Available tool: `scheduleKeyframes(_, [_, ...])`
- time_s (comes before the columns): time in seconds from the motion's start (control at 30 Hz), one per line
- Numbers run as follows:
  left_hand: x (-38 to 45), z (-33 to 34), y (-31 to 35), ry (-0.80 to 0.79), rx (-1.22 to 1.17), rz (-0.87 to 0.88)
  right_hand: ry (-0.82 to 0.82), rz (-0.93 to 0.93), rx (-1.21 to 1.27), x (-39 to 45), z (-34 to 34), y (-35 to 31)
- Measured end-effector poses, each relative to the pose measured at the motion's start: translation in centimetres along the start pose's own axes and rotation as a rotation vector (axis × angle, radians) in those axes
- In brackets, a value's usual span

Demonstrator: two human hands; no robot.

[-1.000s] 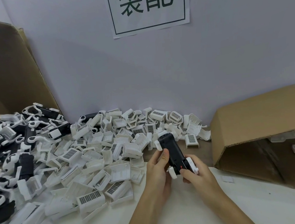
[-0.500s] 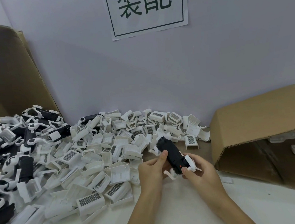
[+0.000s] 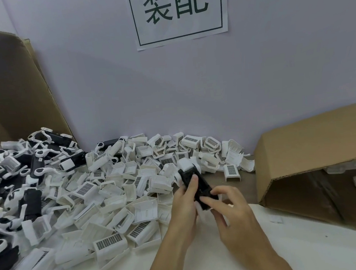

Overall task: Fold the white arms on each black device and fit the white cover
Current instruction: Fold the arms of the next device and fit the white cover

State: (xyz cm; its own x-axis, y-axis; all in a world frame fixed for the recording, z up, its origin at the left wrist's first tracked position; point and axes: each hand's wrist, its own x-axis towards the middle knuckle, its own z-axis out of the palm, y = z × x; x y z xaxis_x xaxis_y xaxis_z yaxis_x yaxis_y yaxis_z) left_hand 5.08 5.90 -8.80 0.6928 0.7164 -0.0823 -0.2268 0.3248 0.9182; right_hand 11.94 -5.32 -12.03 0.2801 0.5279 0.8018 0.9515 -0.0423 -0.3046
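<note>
A black device [image 3: 196, 186] with white parts at its far end is held above the table, just right of a big heap of white covers [image 3: 113, 196]. My left hand [image 3: 184, 207] grips the device from the left, thumb lying across its top. My right hand [image 3: 231, 214] pinches its near end between thumb and fingers. The white arms at that near end are mostly hidden by my fingers. More black devices with white arms [image 3: 25, 169] lie piled at the far left.
A cardboard box [image 3: 316, 155] lies on its side at the right, with a few white pieces inside. A tall cardboard flap [image 3: 11, 89] stands at the back left. A paper sign [image 3: 178, 12] hangs on the wall. Bare white table [image 3: 312, 256] lies near me.
The device has been turned in my hands and its white end now points away. My right hand's fingers have closed over the near end, covering the white arms that stuck out before.
</note>
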Motion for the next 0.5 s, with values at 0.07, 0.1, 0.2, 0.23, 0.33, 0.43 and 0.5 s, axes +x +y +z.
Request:
scheduleKeyframes(0.07, [0.0, -0.1, 0.0, 0.038, -0.012, 0.023, -0.023, -0.033, 0.005, 0.0, 0.3, -0.1])
scheduleKeyframes(0.1, [-0.1, 0.0, 0.1, 0.044, -0.023, 0.029, -0.025, -0.038, 0.011, 0.0, 0.3, -0.1])
scheduleKeyframes(0.2, [-0.2, 0.3, 0.2, 0.049, -0.052, 0.035, 0.035, -0.036, 0.052, 0.1, 0.1, -0.3])
scheduleKeyframes(0.23, [-0.2, 0.4, 0.3, 0.056, -0.078, 0.03, 0.089, -0.03, 0.078, 0.0, 0.0, -0.4])
scheduleKeyframes(0.33, [-0.5, -0.1, 0.4, 0.029, -0.274, -0.064, 0.265, 0.078, 0.166, 0.0, -0.4, -0.4])
scheduleKeyframes(0.43, [-0.9, -1.1, 0.8, -0.125, -0.674, -0.194, 0.346, 0.251, 0.199, 0.0, -0.7, 0.0])
scheduleKeyframes(0.5, [-0.9, -1.6, 0.9, -0.206, -0.826, -0.209, 0.368, 0.31, 0.201, 0.2, -0.8, 0.0])
